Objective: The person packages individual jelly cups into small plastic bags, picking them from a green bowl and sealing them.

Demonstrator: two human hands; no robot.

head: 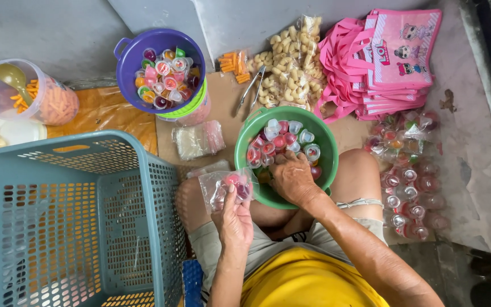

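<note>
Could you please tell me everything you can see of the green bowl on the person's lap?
The green bowl is round and looks like plastic, with a small handle at its upper left rim. It rests upright between the person's knees, partly filled with small sealed jelly cups in red, pink and clear. The right hand reaches into it, touching the cups.

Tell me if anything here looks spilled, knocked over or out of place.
Nothing stands out. The jelly cups sit inside the green bowl and purple bowl, the left hand holds a small clear bag, and the right hand reaches into the green bowl. The pink bags are stacked.
</note>
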